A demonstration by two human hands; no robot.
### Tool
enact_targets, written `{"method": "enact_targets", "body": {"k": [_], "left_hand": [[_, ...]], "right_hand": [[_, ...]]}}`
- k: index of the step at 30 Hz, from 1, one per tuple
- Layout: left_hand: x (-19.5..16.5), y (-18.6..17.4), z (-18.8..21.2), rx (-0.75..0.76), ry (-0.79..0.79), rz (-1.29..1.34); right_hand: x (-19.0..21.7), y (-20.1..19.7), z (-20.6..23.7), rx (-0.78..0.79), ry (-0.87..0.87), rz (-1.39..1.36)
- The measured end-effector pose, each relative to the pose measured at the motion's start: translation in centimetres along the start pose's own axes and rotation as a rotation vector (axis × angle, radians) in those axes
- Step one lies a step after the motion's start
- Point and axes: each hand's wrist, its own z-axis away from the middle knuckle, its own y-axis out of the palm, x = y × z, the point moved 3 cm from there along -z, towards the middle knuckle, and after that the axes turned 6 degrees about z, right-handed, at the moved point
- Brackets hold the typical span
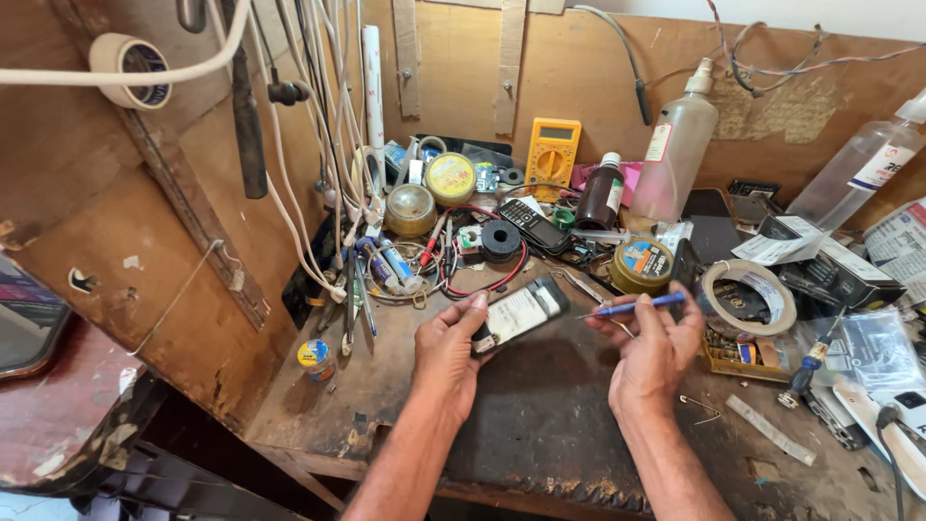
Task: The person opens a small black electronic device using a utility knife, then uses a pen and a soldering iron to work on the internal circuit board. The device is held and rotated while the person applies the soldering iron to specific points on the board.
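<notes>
Over the cluttered bench, I have a small phone in one hand and a blue tool in the other.

My left hand (446, 349) has its grip closed on the phone (518, 314), held tilted just above the bench (540, 425); my right hand (653, 349) pinches a blue screwdriver (637, 306), tip pointing at the phone's near end but not touching. I judge this the opening-up step: next the tip needs steady seating on the phone. Around sit a tape roll (748, 296), a yellow meter (552, 152) and a round tin (641, 264).
</notes>
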Motion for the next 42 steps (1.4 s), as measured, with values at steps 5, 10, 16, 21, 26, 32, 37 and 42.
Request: {"method": "enact_targets", "body": {"k": [5,10,16,21,26,32,37,42], "left_hand": [[1.2,1.4,0.9,0.019,0.044,0.149],[3.9,3.1,3.6,0.010,0.128,0.022],[2.6,3.2,3.6,0.179,0.219,-0.389],[-0.2,3.9,-0.2,0.285,0.082,-0.431],[0.2,3.7,-1.4,0.386,0.062,-0.586],[1.2,2.1,-2.1,0.405,0.061,-0.450],[1.5,1.7,-2.5,0.451,0.198,-0.387],[2.0,1.5,-2.7,0.373,0.210,-0.482]], "right_hand": [[0.5,1.5,1.3,0.221,0.050,0.067],[-0.5,2.3,1.9,0.360,0.357,0.151],[-0.7,1.9,1.7,0.343,0.430,0.168],[-0.4,2.7,1.9,0.452,0.444,0.303],[0.1,3.7,2.6,0.481,0.173,0.449],[0.1,2.2,2.3,0.210,0.042,0.770],[-0.6,1.4,1.5,0.220,0.013,0.407],[0.0,1.0,1.0,0.222,-0.176,0.391]]}}
